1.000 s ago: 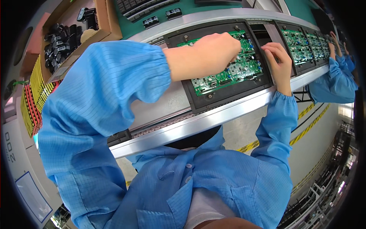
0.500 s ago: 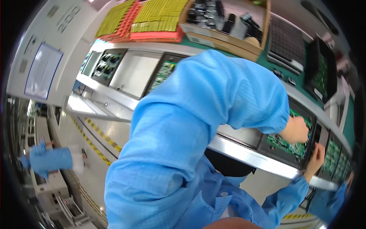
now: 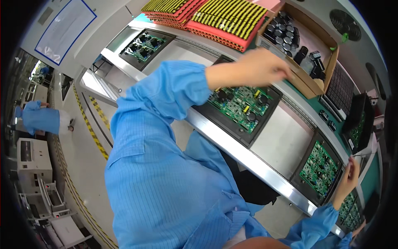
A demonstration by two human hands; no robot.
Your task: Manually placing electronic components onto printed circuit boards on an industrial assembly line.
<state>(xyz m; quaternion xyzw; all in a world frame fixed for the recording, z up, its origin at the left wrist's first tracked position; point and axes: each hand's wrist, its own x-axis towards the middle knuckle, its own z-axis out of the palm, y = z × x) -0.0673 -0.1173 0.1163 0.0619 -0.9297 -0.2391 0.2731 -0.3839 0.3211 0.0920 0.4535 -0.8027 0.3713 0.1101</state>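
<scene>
My left hand (image 3: pixel 265 68), its fingers bent and smeared by motion, is over the far edge of a populated green circuit board (image 3: pixel 238 110) in a black carrier. It is close to an open cardboard box (image 3: pixel 304 76) of black and silver cylindrical components (image 3: pixel 284 35). Whether it holds anything cannot be made out. My right hand (image 3: pixel 347 182) is raised beside another green circuit board (image 3: pixel 319 168) in a black carrier, thumb and fingertips pressed together. Anything between those fingertips is too small to name.
Red trays (image 3: pixel 226 25) with rows of yellow-and-black parts are stacked at the back. A further carrier with a board (image 3: pixel 143 45) lies on the line at left. A dark gridded tray (image 3: pixel 340 89) and a black bin (image 3: pixel 357 124) stand at right. Another person (image 3: pixel 41 118) is far left.
My left hand has moved from the right-hand board leftward and away, toward the cardboard box. My right hand stays beside that board. The view has shifted, uncovering the middle board.
</scene>
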